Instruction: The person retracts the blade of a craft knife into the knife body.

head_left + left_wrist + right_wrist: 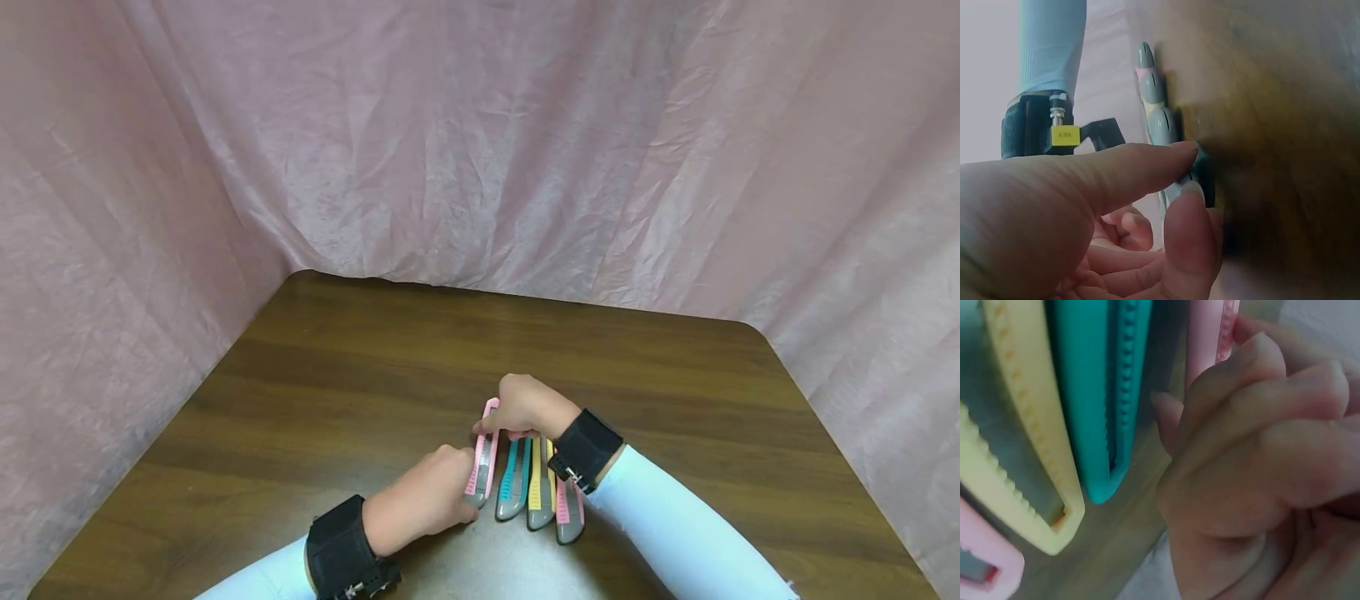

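Four-coloured clutter is absent; several utility knives with grey ends lie side by side on the wooden table. The leftmost, a pink utility knife (pixel 484 458), has its far end pinched by my right hand (pixel 525 406). At its near grey end, my left hand (pixel 429 498) holds it between thumb and fingers. In the left wrist view the thumb (pixel 1147 165) partly hides that end. To the right lie a teal utility knife (pixel 513 482), a yellow one (pixel 538 492) and a second pink utility knife (pixel 569 510), the last partly beneath my right wrist.
The brown wooden table (pixel 360 350) reaches back to a pink curtain (pixel 450 150), which hangs behind it and along both sides. Black bands (pixel 587 448) circle both wrists.
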The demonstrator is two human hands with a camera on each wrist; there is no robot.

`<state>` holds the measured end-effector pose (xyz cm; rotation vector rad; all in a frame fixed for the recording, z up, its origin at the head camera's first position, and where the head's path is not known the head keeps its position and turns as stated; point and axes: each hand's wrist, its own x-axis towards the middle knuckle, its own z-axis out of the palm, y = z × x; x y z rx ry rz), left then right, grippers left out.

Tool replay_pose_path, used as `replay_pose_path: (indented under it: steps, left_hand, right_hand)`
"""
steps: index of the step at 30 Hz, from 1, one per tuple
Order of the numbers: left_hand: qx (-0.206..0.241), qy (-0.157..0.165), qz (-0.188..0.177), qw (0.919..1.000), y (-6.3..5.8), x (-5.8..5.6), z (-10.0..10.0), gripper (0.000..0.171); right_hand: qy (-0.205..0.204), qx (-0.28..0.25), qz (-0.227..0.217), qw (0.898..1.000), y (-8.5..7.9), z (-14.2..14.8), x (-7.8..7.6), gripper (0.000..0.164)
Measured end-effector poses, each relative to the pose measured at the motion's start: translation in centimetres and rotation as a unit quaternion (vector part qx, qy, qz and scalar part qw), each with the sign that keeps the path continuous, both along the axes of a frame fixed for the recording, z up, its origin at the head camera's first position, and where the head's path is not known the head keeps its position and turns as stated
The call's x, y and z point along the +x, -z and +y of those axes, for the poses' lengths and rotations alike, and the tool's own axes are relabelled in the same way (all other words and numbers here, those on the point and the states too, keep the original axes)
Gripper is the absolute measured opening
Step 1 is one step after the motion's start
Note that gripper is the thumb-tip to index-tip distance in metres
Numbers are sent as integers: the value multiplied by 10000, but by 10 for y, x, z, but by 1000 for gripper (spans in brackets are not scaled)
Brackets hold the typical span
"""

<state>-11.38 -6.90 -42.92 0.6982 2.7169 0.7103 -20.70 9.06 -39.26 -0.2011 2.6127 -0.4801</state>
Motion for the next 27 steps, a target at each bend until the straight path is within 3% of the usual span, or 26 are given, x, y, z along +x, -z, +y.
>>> replay_pose_path:
  steps: [16,23,27]
  left_hand:
    - [-108,70,-127,9998,-1,8,6,39]
    - [56,76,-187,9998,1,8,5,42]
    - [64,1,-256,9997,2,3,0,46]
  right_hand:
    - [-361,708,952,9923,4,-2,10,41]
    - [-140,273,1318,9908,2,7,7,49]
    - [-169,-319,1690,9849,0,18,4,41]
